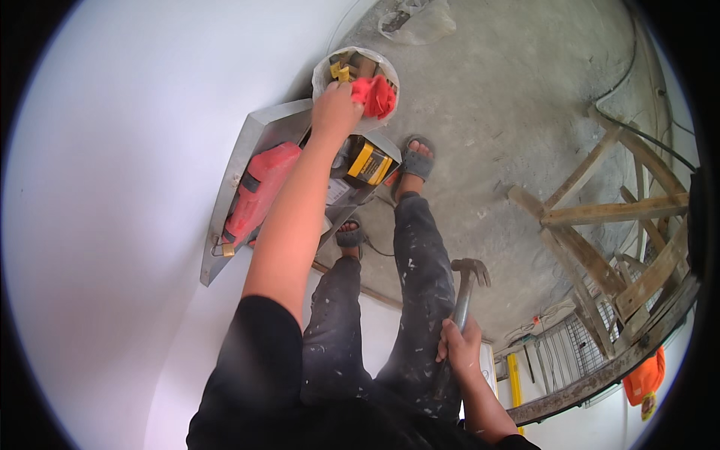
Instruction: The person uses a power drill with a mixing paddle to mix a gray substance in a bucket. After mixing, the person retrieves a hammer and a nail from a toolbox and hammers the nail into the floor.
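My left hand (338, 109) is closed at the mouth of a bucket (384, 125) lined with white plastic. A bright red cloth (376, 97) comes out at its thumb side, gripped by the fingers. Close to the fingertips is a yellow item (339, 71) in the bucket, among other partly hidden pieces. My right hand (462, 344) holds a claw hammer (464, 292) by its metal shaft, head up, in front of my right leg. Below the bucket, partly behind my left forearm, an open metal toolbox (219, 225) holds a red power tool (261, 188) and a yellow and black box (369, 163).
A brass padlock (223, 249) hangs on the toolbox rim. Wooden trestles (613, 211) stand on the concrete floor at right, near a black cable (647, 135). A plastic bag (422, 25) lies beyond the bucket. A person in orange (644, 377) is far off at lower right.
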`<state>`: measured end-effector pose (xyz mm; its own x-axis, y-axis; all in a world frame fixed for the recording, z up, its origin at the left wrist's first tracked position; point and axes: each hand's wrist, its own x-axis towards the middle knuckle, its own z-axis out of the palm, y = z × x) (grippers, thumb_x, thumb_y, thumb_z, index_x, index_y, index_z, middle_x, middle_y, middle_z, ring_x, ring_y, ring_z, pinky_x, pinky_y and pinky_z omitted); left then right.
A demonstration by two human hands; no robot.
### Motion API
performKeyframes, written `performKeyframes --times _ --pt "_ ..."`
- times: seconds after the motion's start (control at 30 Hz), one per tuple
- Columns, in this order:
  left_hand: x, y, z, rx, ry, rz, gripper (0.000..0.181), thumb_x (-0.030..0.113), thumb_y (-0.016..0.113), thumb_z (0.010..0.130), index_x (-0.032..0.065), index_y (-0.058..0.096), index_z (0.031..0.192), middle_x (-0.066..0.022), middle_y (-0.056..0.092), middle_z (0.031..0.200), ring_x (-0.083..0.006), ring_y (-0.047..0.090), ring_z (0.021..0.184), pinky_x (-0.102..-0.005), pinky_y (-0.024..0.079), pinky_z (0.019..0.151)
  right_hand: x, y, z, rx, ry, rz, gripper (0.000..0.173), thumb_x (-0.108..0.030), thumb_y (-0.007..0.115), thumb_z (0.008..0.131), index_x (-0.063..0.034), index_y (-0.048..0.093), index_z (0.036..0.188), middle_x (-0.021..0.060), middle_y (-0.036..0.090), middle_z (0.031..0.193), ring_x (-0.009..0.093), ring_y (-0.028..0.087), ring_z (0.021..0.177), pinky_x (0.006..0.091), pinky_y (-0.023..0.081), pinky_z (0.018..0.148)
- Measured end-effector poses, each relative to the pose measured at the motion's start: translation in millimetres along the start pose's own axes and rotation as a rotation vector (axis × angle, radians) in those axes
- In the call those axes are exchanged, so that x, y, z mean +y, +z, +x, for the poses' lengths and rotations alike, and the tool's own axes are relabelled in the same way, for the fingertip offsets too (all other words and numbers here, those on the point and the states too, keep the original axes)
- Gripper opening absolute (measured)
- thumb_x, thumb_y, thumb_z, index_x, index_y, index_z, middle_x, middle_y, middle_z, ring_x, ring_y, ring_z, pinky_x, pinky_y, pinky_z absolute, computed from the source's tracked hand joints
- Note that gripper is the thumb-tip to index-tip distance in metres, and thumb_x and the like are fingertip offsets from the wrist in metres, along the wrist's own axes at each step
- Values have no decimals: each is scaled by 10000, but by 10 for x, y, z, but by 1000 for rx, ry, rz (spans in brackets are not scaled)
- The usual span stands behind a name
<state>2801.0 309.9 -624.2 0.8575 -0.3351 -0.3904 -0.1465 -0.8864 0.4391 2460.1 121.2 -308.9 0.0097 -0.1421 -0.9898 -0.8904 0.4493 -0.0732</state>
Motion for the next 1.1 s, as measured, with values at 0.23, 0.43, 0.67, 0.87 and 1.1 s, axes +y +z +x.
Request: performKeyframes --times 0.23,0.43,0.67,0.87,1.1 --pt "-55 -839 -766 629 -138 -51 179 75 659 782 36 598 946 -176 636 972 -402 617 874 -499 515 786 28 128 -33 -16 -13 -63 150 -110 587 1009 -14 475 986 53 527 652 135 513 419 298 461 379" --pt "230 -1115 -696 870 63 -266 355 -47 646 800 22 655 1148 -154 597 1078 -310 595 962 -410 515 814 25 138 -5 -16 -17 -76 169 -126 600 1011 -9 479 995 53 533 660 131 509 420 297 463 381" --pt "441 -1456 -571 1142 311 -248 407 -113 610 812 10 699 1190 -140 557 1167 -232 593 1020 -321 527 798 -31 131 -15 -19 7 -47 165 -129 599 1015 -15 481 995 50 532 674 128 507 424 295 464 386" --pt "468 -1180 -525 886 175 -274 380 -61 651 748 92 748 1082 -114 580 1082 -261 608 925 -357 519 819 -99 113 29 -50 10 -36 160 -116 602 1015 -17 477 1002 47 529 673 128 507 427 295 467 396" --pt "178 -509 -428 48 19 -170 360 48 698 805 55 736 1164 -171 585 1114 -346 645 982 -430 537 867 -184 54 38 -43 33 18 156 -102 602 1014 -14 472 1005 50 527 672 127 506 426 297 465 392"
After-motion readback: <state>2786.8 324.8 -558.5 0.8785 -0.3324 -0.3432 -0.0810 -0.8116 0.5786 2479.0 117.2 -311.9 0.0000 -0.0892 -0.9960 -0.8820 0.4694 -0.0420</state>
